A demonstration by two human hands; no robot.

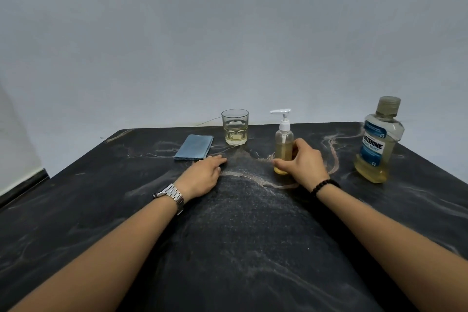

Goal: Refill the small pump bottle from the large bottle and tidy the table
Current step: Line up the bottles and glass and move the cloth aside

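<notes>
Head view: right hand (pixel 304 162) fingers (pixel 279 163) wrap pump bottle (pixel 283 145)

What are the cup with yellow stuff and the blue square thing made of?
The clear faceted tumbler looks like glass: see-through, shiny, with a thick base under the yellow liquid. The flat blue folded cloth looks like soft matte fabric, with layered edges and no shine, though its exact weave is too small to tell.

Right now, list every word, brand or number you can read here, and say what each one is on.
"LISTERINE": blue label of the large bottle, standing on the table.
"COOL MINT": same label, just below the brand, fainter.
Other small print on that label: too small to read.
Small pump bottle, glass, blue cloth, watch: no readable text.
</notes>
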